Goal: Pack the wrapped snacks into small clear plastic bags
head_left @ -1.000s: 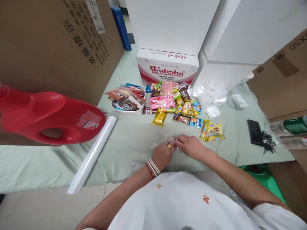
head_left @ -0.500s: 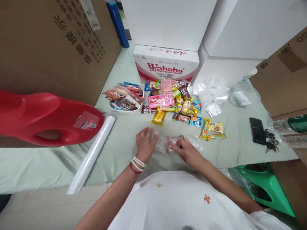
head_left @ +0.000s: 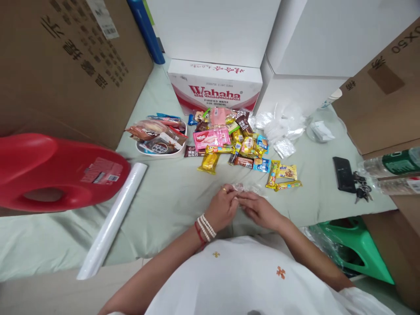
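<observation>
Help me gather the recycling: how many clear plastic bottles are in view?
2, both at the right edge, partly cut off: the green-labelled bottle, and the second bottle just below it in the picture, beside the keys. Others could be hidden.

on the table (head_left: 170, 197), the snack pile (head_left: 210, 140) lies before the water carton (head_left: 215, 85). left of the pile: the tray (head_left: 163, 154), then the film roll (head_left: 111, 223), then the jug (head_left: 74, 168). right of the pile: the plastic bags (head_left: 284, 127); farther right, the phone (head_left: 344, 174), keys (head_left: 362, 189) and bottles (head_left: 398, 162). before the pile, the packet (head_left: 239, 187) lies at the fingertips of the left hand (head_left: 223, 205) and right hand (head_left: 262, 211)
</observation>
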Tool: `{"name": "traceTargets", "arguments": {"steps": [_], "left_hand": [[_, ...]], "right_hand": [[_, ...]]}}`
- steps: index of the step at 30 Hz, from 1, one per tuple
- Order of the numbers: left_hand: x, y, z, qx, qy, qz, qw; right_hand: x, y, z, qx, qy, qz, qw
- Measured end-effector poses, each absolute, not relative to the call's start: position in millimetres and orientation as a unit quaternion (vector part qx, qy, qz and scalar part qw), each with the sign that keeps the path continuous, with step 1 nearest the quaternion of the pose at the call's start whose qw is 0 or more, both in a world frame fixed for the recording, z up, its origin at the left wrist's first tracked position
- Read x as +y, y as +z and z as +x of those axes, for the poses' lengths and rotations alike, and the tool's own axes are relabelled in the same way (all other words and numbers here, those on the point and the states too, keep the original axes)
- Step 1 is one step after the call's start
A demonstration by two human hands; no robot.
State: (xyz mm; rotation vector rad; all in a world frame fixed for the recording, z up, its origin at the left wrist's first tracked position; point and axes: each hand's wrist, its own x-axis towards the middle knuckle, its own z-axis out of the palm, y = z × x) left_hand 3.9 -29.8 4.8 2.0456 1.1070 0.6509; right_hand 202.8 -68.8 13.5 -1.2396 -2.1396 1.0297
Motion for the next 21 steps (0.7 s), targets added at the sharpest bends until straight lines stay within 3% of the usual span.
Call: {"name": "traceTargets", "arguments": {"steps": [2, 4, 7, 10, 13, 17, 21], "left_hand": [[-33.0, -0.6, 10.2, 0.412, 0.212, 0.838, 0.289], [-37.4, -5.0, 12.8, 0.409, 0.173, 0.866, 0.230], [-43.2, -8.9, 13.2, 0.406, 0.135, 0.892, 0.147], [-47.2, -10.4, 10.4, 0.404, 0.131, 0.901, 0.089], [-50.6, -11.5, 8.2, 0.421, 0.131, 0.894, 0.084], [-52.5, -15.7, 11.7, 0.423, 0.136, 0.890, 0.099], [-47.0, -19.3, 1.4, 0.389, 0.210, 0.884, 0.155]], "right_hand": [[-69.9, 15.7, 213.5, -0.701, 0.368, -0.547, 0.272], [-68.8, 13.9, 219.7, -0.629, 0.288, -0.664, 0.285], [-67.2, 7.4, 221.4, -0.626, 0.168, -0.735, 0.200], [-69.0, 6.3, 223.4, -0.671, 0.139, -0.718, 0.123], [-67.6, 17.5, 223.7, -0.674, 0.170, -0.701, 0.155], [-47.9, 35.2, 196.1, -0.651, 0.300, -0.675, 0.175], [-22.5, 29.9, 155.7, -0.661, 0.319, -0.656, 0.179]]}}
